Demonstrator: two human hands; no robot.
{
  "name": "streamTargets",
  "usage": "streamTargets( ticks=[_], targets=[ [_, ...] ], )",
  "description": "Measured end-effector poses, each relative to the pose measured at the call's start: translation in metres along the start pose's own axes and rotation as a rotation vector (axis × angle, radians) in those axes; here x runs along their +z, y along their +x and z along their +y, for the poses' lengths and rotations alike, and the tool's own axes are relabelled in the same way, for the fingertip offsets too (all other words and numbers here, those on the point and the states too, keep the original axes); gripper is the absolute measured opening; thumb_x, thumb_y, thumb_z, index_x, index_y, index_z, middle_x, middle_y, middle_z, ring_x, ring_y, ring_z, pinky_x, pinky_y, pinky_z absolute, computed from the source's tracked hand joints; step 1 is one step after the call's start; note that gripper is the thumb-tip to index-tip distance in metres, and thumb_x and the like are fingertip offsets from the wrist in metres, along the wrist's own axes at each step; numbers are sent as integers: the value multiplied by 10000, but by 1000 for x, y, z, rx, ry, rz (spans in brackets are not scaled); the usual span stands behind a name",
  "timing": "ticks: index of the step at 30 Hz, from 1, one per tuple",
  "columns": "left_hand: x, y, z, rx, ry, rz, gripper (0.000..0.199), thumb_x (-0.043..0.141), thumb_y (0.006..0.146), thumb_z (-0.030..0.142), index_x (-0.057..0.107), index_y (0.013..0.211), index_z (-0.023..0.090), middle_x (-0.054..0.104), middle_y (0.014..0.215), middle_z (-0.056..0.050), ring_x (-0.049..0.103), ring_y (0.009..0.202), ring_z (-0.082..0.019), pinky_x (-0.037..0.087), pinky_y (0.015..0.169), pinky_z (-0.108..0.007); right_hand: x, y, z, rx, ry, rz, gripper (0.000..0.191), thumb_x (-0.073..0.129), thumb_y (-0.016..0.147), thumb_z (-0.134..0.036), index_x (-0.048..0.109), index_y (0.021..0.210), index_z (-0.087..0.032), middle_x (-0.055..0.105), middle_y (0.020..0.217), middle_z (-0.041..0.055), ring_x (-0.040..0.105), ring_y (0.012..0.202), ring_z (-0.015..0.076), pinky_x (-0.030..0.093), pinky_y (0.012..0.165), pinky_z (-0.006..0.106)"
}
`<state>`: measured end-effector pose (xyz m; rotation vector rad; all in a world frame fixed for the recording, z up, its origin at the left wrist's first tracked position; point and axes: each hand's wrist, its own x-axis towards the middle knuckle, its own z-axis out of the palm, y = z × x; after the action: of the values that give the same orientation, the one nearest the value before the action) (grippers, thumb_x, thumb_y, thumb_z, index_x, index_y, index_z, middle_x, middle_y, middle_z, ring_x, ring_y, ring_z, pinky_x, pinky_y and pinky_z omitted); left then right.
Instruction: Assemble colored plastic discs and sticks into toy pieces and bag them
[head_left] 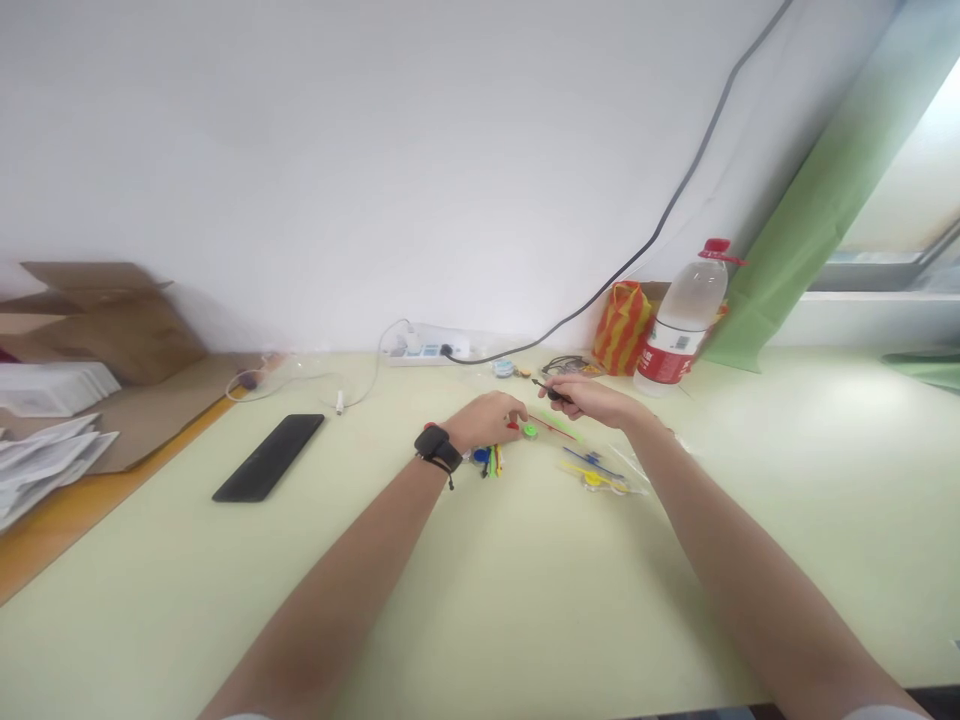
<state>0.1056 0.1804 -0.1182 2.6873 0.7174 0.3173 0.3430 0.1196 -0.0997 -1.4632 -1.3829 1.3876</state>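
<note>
My left hand [491,420], with a black watch [438,447] on its wrist, is low over the table with curled fingers. A small red piece [513,425] shows under those fingers, and a round bright green piece [530,431] lies just beside the fingertips. My right hand [586,401] is closed around a thin black pointed tool [553,394], its tip directed left and away from me; its exact kind is unclear. Beneath my left hand is a cluster of blue, green and yellow small pieces [493,462]. Thin red and green strips [556,427] lie between the hands.
Blue strips [592,461] and yellow plastic parts [598,480] lie below my right hand. A black phone-like slab [268,458] is at left. Along the wall are a power strip [429,346], a striped bag [624,328] and a water bottle [682,325]. Cardboard [127,330] stands far left.
</note>
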Motion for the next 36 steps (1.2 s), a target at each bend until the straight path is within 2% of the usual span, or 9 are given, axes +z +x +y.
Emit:
streamTargets(
  ticks=[6, 9, 12, 17, 20, 23, 26, 32, 36],
  targets=[
    [-3, -1, 3, -1, -35, 30, 410, 773, 788, 399, 732, 1163, 238, 737, 1067, -49, 673, 977, -244, 503, 838, -332, 5, 10, 3, 40, 39, 59, 190, 564, 982, -399, 550, 963, -211, 457, 619, -29, 287, 486, 97, 203, 440, 210],
    [-13, -2, 9, 11, -116, 113, 476, 767, 813, 450, 701, 1228, 225, 731, 1104, -65, 673, 1004, -242, 512, 872, -345, 12, 10, 0, 23, 92, 19, 299, 562, 981, -523, 514, 985, -228, 422, 634, -50, 237, 482, 92, 181, 446, 214],
    [-23, -1, 21, 47, -257, 256, 400, 685, 901, 438, 684, 1245, 232, 729, 1182, -64, 680, 1006, -207, 525, 853, -319, 22, 6, -7, -21, 161, -39, 346, 531, 979, -587, 504, 990, -242, 399, 663, -53, 226, 496, 101, 180, 455, 221],
    [-25, 5, 39, 49, -427, 407, 284, 686, 904, 362, 709, 1130, 192, 762, 1105, -64, 708, 955, -188, 561, 827, -303, 37, -1, -21, -95, 390, -149, 330, 498, 985, -576, 529, 945, -250, 380, 672, -49, 257, 516, 121, 309, 494, 241],
    [-25, 7, 41, 72, -510, 454, 212, 690, 900, 325, 709, 1036, 163, 772, 984, -61, 722, 855, -170, 587, 808, -300, 44, -3, -26, -102, 421, -173, 360, 480, 994, -585, 554, 917, -241, 438, 689, -32, 391, 581, 135, 409, 580, 255],
    [-28, 6, 39, 57, -561, 470, 219, 711, 886, 338, 695, 1006, 155, 765, 958, -63, 729, 814, -167, 608, 776, -298, 47, -3, -27, -166, 366, -49, 341, 542, 976, -568, 583, 921, -234, 519, 762, -13, 477, 657, 138, 434, 627, 261],
    [-33, 3, 35, 49, -595, 480, 238, 734, 871, 357, 685, 980, 151, 759, 949, -66, 740, 832, -175, 619, 796, -309, 44, -6, -28, -265, 256, 76, 284, 653, 920, -489, 581, 862, -220, 534, 755, -19, 441, 615, 114, 387, 588, 250],
    [-40, -2, 34, 86, -607, 377, 199, 715, 863, 306, 682, 987, 154, 750, 964, -65, 736, 793, -163, 608, 773, -300, 37, -18, -34, -314, 187, -61, 146, 681, 798, -277, 574, 866, -206, 666, 776, 32, 535, 652, 134, 448, 663, 286],
    [-39, -4, 36, 89, -553, 315, 134, 702, 814, 253, 647, 902, 169, 712, 849, -26, 688, 740, -146, 559, 691, -265, 39, -15, -30, -327, -31, -48, 79, 578, 818, -249, 568, 890, -218, 588, 689, -14, 466, 599, 131, 392, 590, 265]
  ],
)
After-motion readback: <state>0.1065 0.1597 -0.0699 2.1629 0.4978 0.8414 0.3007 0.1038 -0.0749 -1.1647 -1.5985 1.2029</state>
